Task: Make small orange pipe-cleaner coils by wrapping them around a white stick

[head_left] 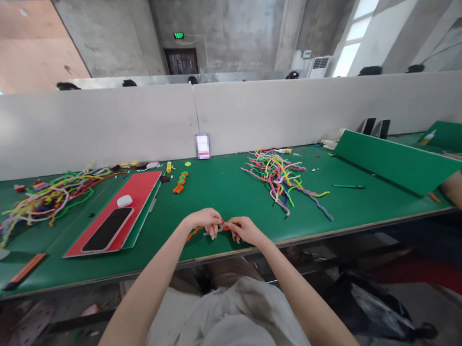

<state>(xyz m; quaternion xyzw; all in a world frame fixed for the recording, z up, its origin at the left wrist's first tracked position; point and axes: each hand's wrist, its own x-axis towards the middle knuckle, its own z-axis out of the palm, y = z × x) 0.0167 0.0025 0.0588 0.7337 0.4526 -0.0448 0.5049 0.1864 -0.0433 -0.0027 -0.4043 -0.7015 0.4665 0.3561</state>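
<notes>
My left hand [206, 221] and my right hand [244, 230] meet near the front edge of the green table [224, 193]. Both pinch an orange pipe cleaner [194, 232], whose free end trails left from my left hand across the tabletop. The fingers of both hands are curled together on the short stretch between them. Something small and grey shows under the fingertips, too small to name.
A heap of coloured pipe cleaners [280, 176] lies at the right of centre, another heap [44, 199] at the far left. A red board [120, 213] carries a phone [107, 229] and a white earbud case [124, 200]. A green board [395, 160] slants at right, beside another person's arm [459, 191].
</notes>
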